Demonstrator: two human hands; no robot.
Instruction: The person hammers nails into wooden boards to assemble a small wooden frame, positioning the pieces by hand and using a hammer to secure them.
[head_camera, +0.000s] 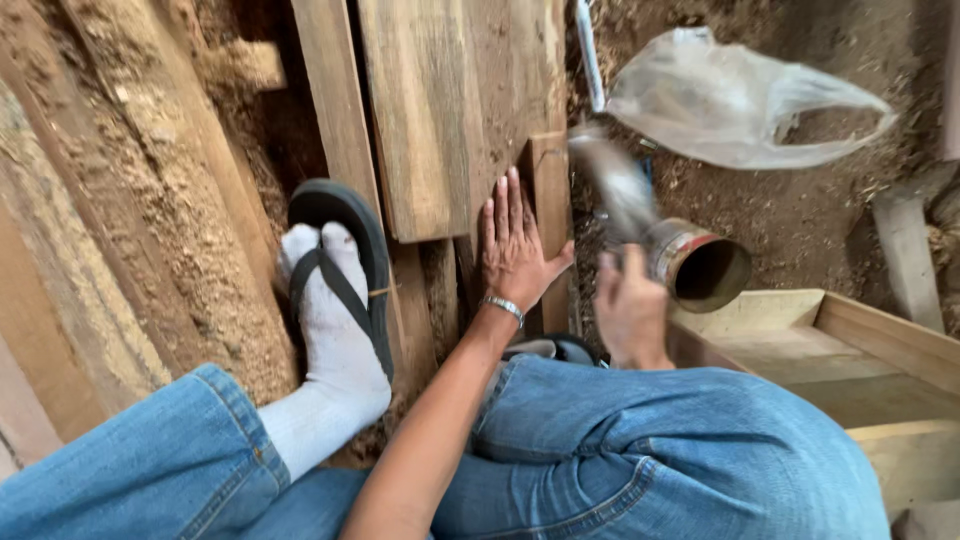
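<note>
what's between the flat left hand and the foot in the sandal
In the head view, a narrow upright wood plank and a dark gap lie between the left hand and the sandalled foot.

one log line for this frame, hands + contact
left hand: flat on wood block | right hand: gripping blurred hammer | tin can: on its side beside right hand

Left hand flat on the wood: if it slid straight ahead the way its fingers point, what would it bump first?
The left hand points up along the boards. It would likely just slide on along the wood; nothing stands in that line as far as the picture shows.
</note>
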